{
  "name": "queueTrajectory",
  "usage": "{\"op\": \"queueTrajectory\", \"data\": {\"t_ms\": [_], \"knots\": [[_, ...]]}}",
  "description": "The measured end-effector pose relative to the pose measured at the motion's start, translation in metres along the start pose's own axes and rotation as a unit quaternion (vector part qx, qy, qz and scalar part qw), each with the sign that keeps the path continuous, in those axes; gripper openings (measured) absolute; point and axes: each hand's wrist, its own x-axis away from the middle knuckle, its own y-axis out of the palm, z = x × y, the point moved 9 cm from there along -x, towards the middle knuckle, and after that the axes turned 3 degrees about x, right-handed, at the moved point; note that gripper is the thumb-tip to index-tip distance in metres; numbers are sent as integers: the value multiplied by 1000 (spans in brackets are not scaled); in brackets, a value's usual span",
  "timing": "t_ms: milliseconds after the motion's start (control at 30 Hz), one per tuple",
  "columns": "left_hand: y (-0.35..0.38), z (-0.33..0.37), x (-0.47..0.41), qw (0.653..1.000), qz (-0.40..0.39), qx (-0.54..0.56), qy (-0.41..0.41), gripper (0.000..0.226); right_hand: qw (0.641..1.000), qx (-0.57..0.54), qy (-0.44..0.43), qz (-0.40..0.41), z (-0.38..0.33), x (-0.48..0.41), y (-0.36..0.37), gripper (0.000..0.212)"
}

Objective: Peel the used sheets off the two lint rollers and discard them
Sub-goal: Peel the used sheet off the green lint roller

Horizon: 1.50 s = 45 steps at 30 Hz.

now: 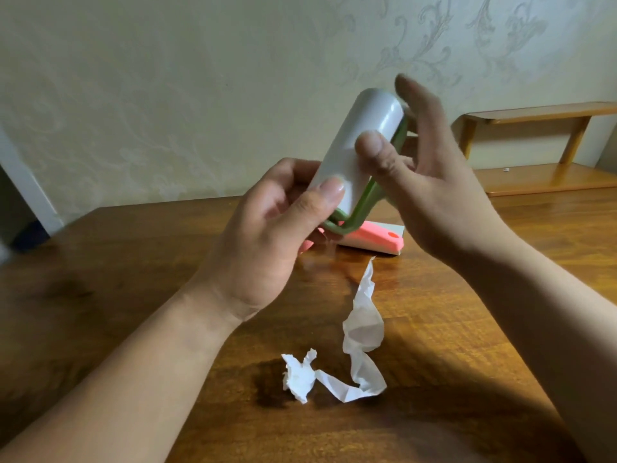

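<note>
Tearing looks the likeliest trouble: the left hand (267,235) grips the white-rolled, green-framed plastic lint roller (360,128) above the middle of the brown wooden tabletop (100,295) while the straight-fingered right hand (434,182) merely thumbs its smooth wrap, so a poorly lifted edge could rip.

a green-framed lint roller (360,142) with a smooth, clean-looking white paper roll is held up above the wooden table (133,262), tilted so its far end sits higher. the left hand (267,242) grips its lower end, and the thumb of the right hand (430,182) lies on its middle. just behind it a pink-handled lint roller (374,240) lies flat on the table. nearer, a crumpled white peeled sheet (362,332) lies twisted, one end balled up.
</note>
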Motion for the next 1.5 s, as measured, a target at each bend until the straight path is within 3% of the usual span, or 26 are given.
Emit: {"op": "queueTrajectory", "data": {"t_ms": [133,333,400,500,633,800,1000,1367,1500], "knots": [[-2,10,2,996,43,-38,68,35,982,96,-50,158,-20,9,-23,69],[-15,11,2,985,119,-81,91,28,985,62,16,158,-10,16,-12,77],[-23,9,3,982,154,-69,84,28,982,91,0,165,-14,16,-15,57],[-21,11,3,982,146,-89,86,31,996,29,5,80,-14,11,-1,30],[-14,15,3,981,112,-124,99,39,989,-124,83,-11,0,9,20,39],[-19,17,2,973,113,-169,109,42,948,-283,135,-64,11,6,31,50],[-22,18,1,969,112,-181,123,41,924,-345,134,-98,13,4,32,40],[-21,26,4,977,85,-122,154,21,884,-419,155,-139,11,7,44,52],[-16,28,3,981,61,-88,161,24,882,-428,139,-141,8,8,47,38]]}}
